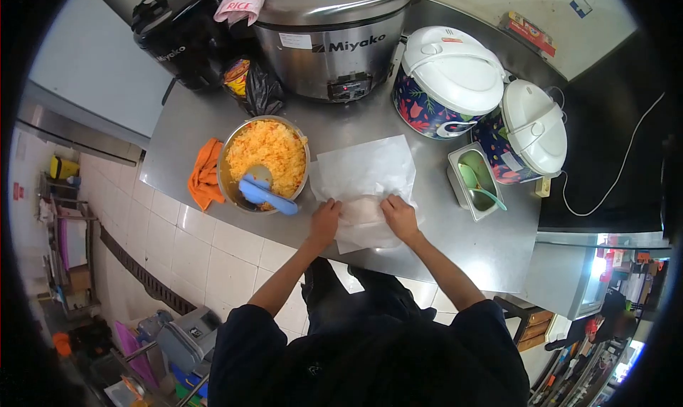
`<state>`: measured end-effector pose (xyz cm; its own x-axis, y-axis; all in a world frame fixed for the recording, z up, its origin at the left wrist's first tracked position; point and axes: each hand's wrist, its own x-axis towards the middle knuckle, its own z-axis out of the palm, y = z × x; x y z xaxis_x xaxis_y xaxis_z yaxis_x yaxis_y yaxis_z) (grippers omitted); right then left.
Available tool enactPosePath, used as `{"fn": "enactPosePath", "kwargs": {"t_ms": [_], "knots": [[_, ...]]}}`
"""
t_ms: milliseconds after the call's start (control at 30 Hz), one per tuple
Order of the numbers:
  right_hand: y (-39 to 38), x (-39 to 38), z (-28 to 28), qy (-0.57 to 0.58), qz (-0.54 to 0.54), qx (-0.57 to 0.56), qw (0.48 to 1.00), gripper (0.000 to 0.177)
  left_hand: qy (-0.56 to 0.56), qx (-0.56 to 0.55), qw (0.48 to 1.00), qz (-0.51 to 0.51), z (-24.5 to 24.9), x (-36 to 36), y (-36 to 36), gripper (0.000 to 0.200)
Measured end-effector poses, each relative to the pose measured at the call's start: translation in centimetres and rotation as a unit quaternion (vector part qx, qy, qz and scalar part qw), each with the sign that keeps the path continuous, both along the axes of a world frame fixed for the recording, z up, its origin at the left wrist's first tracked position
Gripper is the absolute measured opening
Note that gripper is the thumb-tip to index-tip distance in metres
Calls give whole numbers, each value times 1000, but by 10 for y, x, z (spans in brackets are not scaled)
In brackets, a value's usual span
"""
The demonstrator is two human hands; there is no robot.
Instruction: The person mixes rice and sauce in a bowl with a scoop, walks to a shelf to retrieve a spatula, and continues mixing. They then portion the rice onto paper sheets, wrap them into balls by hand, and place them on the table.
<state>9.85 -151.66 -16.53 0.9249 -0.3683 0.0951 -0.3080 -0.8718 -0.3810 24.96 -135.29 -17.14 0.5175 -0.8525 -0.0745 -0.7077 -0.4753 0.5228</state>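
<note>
Both of my hands work at a white paper sheet (370,166) that lies on the steel table. My left hand (326,222) grips the left side of a folded paper bundle (361,211), its fingers closed at the edge. On the bundle's right side my right hand (399,217) pinches the paper the same way. The bundle bulges slightly in the middle; its contents are covered. To the left, a steel bowl (307,166) holds orange-coloured rice (265,149), with a blue rice paddle (267,193) resting on it.
An orange cloth (206,173) lies left of the bowl. Behind stand a big Miyako rice cooker (334,44), a black cooker (178,51) and a black plastic bag (263,87). Two flowered rice cookers (437,104) and a metal container (462,186) with green spoons stand right.
</note>
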Motion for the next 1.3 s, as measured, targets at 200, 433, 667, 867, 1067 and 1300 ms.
{"fn": "enactPosePath", "kwargs": {"t_ms": [200, 433, 667, 867, 1067, 1300], "knots": [[2, -23, 34, -136, 55, -47, 988, 24, -14, -144, 986, -84, 9, -3, 26, 16], [-40, 23, 20, 43, 19, 66, 997, 16, -78, 8, 969, -234, 3, 38, 7, 26], [-47, 33, 19, 106, 60, 86, 989, 16, -88, -32, 965, -243, 15, 31, 13, 15], [-46, 63, 31, 254, 37, 51, 965, 19, 59, 173, 960, -211, 4, 61, -41, 21], [-27, 63, 24, 144, 46, -247, 957, 20, -81, 70, 978, -180, 24, 38, -57, 28], [-4, 17, 42, -104, -108, 265, 952, 17, 368, -42, 907, -201, 51, 43, -42, 27]]}}
